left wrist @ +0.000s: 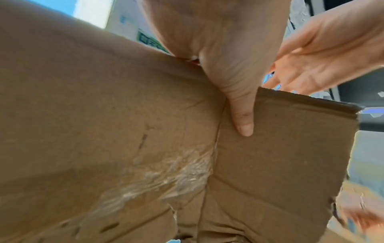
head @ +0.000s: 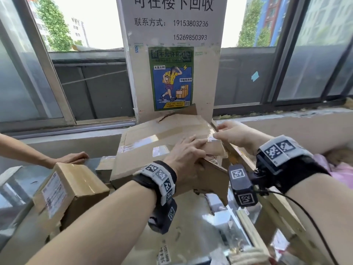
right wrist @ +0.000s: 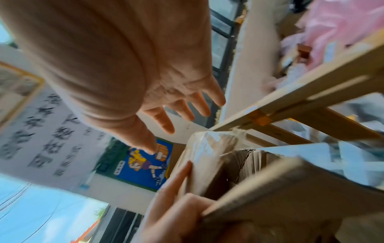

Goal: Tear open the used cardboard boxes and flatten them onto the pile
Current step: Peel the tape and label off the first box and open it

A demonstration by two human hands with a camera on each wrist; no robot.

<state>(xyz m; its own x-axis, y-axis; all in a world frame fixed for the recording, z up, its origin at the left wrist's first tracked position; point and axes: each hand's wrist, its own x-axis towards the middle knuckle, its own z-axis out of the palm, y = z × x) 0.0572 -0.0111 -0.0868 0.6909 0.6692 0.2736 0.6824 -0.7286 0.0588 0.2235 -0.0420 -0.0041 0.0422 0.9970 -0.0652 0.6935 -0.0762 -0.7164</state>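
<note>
A big brown cardboard box [head: 152, 142] with shiny clear tape stands tilted on the pile in front of the pillar. My left hand [head: 188, 152] grips its near right edge, fingers lying over the top; the thumb [left wrist: 243, 115] presses against the inside of a loose flap [left wrist: 290, 156]. My right hand [head: 227, 131] hovers at the box's taped right corner [right wrist: 209, 146]. Its fingers [right wrist: 166, 120] are spread and straight, holding nothing. The box's far side is hidden.
A smaller labelled box [head: 70, 190] sits at the left, with another person's hand [head: 73, 157] resting behind it. A wooden frame [head: 271, 203] runs along the right, pink plastic [head: 340, 169] beyond it. Flattened cardboard and film [head: 191, 232] lie below. A postered pillar [head: 171, 77] stands behind.
</note>
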